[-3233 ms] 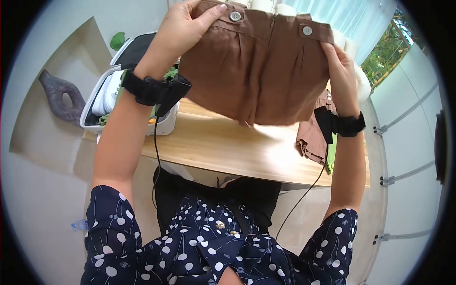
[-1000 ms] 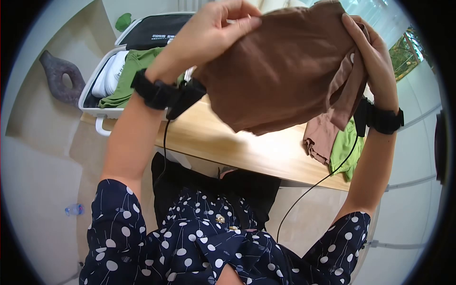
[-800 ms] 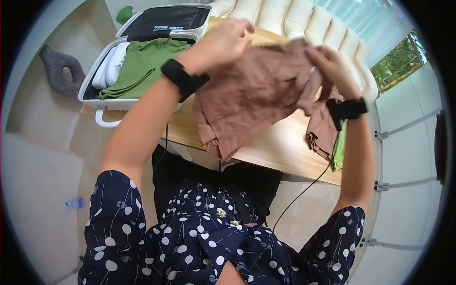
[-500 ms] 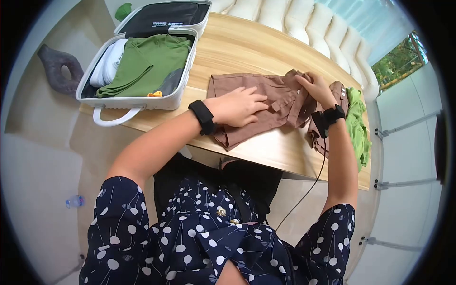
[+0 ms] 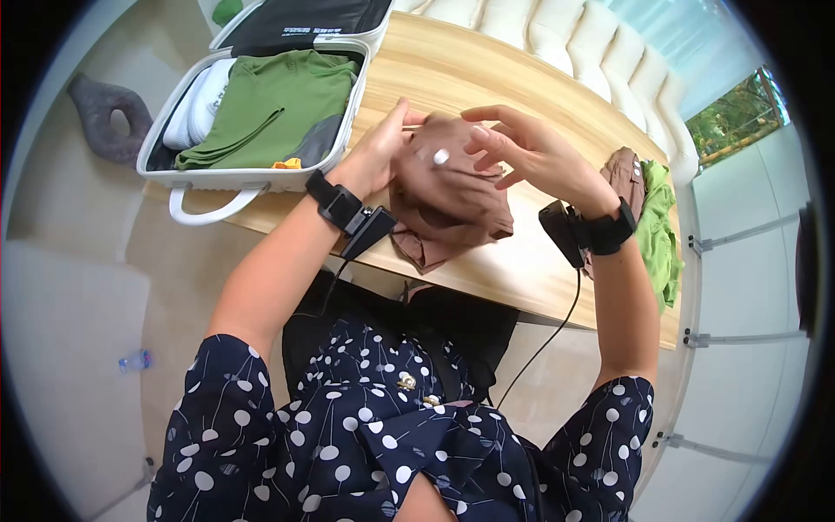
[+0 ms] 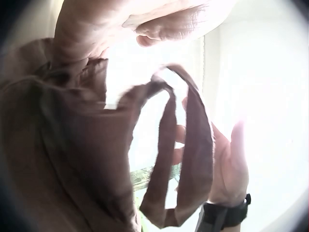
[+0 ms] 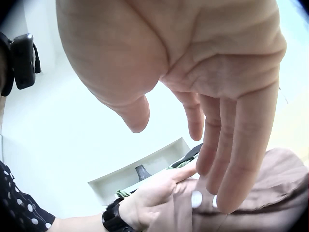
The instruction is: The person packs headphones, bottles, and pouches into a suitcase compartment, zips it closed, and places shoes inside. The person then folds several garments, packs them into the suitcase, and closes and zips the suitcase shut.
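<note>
A pair of brown shorts (image 5: 444, 204) is bunched and folded over above the wooden table's front part, a white button showing near the waistband. My left hand (image 5: 378, 157) grips the shorts at their left side; in the left wrist view a loop of brown cloth (image 6: 198, 145) hangs beside the bunched fabric. Just over the shorts' right side hovers my right hand (image 5: 544, 161), fingers spread and loosely bent. The right wrist view has those fingers (image 7: 248, 140) pointing down, tips at the cloth near the white buttons (image 7: 196, 199), thumb apart.
An open white suitcase (image 5: 248, 183) at the table's left holds a folded green garment (image 5: 278, 104) and white shoes (image 5: 196, 113). More brown clothing (image 5: 622, 178) and a bright green garment (image 5: 661, 230) lie at the right. A cream padded seat (image 5: 557, 35) stands behind the wooden table (image 5: 513, 270).
The shorts were held up, turned, then laid on the table. Since then their right end has been folded over to the left; my left hand now grips them and my right has let go.
</note>
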A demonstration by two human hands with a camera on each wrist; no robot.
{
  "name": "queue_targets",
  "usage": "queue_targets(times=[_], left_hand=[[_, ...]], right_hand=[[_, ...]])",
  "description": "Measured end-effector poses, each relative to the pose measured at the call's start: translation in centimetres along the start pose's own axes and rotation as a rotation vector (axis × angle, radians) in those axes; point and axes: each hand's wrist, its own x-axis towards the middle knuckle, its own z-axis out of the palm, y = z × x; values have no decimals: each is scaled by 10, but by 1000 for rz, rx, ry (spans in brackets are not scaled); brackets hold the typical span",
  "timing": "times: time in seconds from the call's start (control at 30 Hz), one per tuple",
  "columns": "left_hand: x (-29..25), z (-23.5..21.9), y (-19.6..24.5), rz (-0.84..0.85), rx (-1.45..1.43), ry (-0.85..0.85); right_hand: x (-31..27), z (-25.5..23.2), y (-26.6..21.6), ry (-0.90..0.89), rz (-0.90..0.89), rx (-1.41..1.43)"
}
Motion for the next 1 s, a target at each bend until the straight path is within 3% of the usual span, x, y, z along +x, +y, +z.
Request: queue_targets(times=[0.03,0.07,0.13,0.17,0.23,0.3,0.37,0.43,0.47,0.67,0.73,0.77,0.8,0.87,0.93,0.97,1.0], left_hand=[[2,-3,-4,25,-5,123],[4,-7,-6,27,-9,129],[8,-19,-12,157,74,-183],[14,-20,-22,243,128,-18],[10,-12,-23,275,263,48],[13,-16,-24,267,327,-16],[17,-13,-30,280,238,8],[20,-13,-32,321,161,-44],[24,-13,-35,345,246,36],[16,-3,-36,522,542,73],[21,-3,-42,541,458,63],[24,-5,-42,653,597,129],[11,-11,-25,483,594,103],[25,-25,-24,529,813,179],[7,-15,-17,683,1049,298],[0,-10,-13,685,1054,277],[-6,-5,-9,779,1199,99]], right_hand=[[2,-2,5,7,13,2],[4,-5,14,13,25,2],[2,-11,31,63,82,-54],[3,-16,41,110,130,-109],[0,-25,70,187,212,-217],[-3,-26,79,167,303,-212],[-7,-22,119,84,263,-113],[-10,-5,95,150,415,19],[-9,-5,99,140,411,26],[-2,-9,131,98,266,-81],[0,-7,132,125,248,-92],[2,-6,137,165,223,-29],[9,1,134,206,207,28],[9,1,114,242,269,-26],[7,-2,115,277,287,-35],[6,-1,113,291,272,17],[4,-3,113,306,253,73]])
